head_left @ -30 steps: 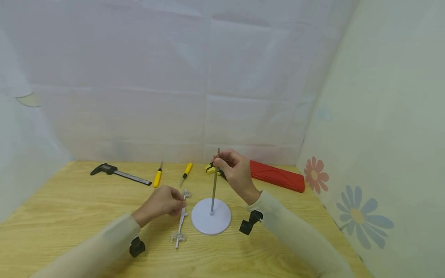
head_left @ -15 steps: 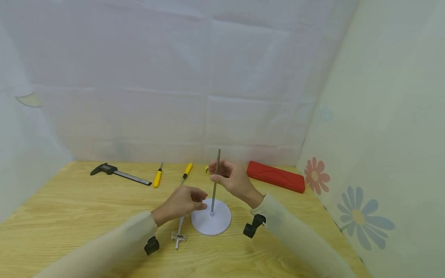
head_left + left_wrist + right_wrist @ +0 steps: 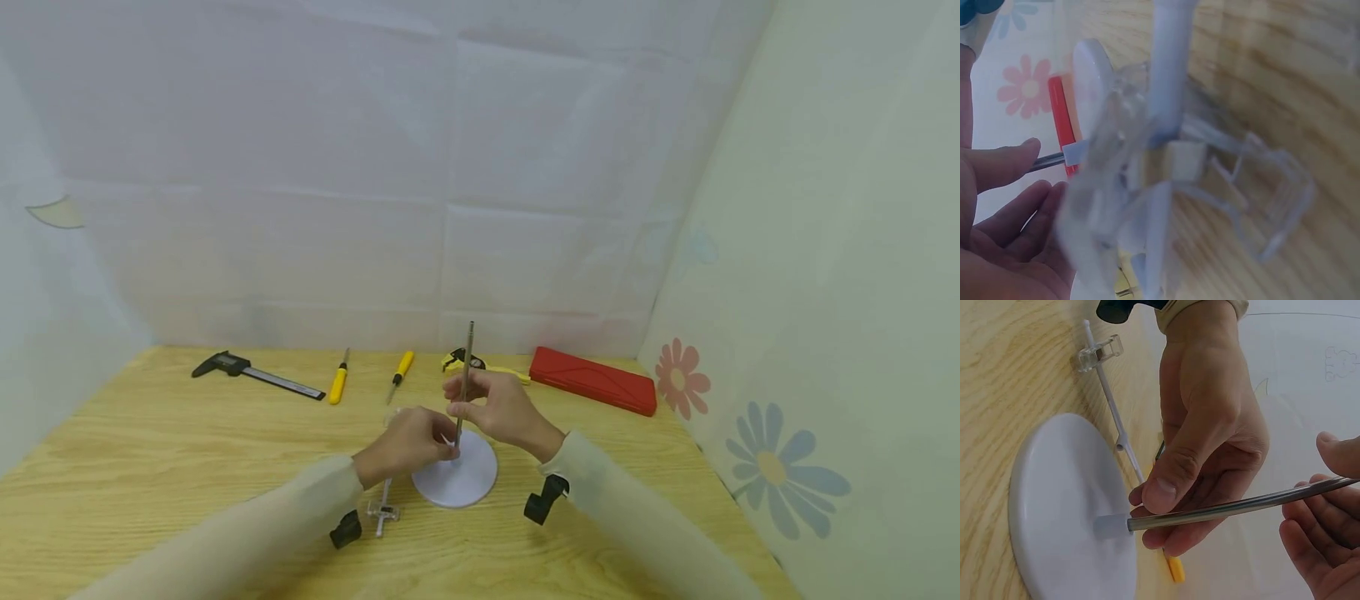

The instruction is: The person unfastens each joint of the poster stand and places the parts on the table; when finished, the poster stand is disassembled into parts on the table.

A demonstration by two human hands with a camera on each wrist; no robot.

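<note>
A thin metal rod (image 3: 469,346) stands upright in a round white base (image 3: 471,482) on the wooden table. My right hand (image 3: 491,408) grips the rod at mid-height, thumb and fingers around it (image 3: 1229,508). My left hand (image 3: 408,442) reaches in from the left and pinches the rod just above its white collar, over the base (image 3: 1066,506). A clear plastic bar with clips at its ends (image 3: 384,510) lies flat on the table left of the base, partly under my left hand (image 3: 1107,381). It shows blurred and close in the left wrist view (image 3: 1166,162).
Along the back edge lie a black caliper (image 3: 247,372), two yellow-handled screwdrivers (image 3: 339,385) (image 3: 402,369), a yellow-and-black tool (image 3: 461,360) and a red case (image 3: 592,381). A flowered wall (image 3: 772,467) closes the right side.
My left hand has left the upper end of the clear bar and moved right to the foot of the rod. My right hand has slid lower on the rod.
</note>
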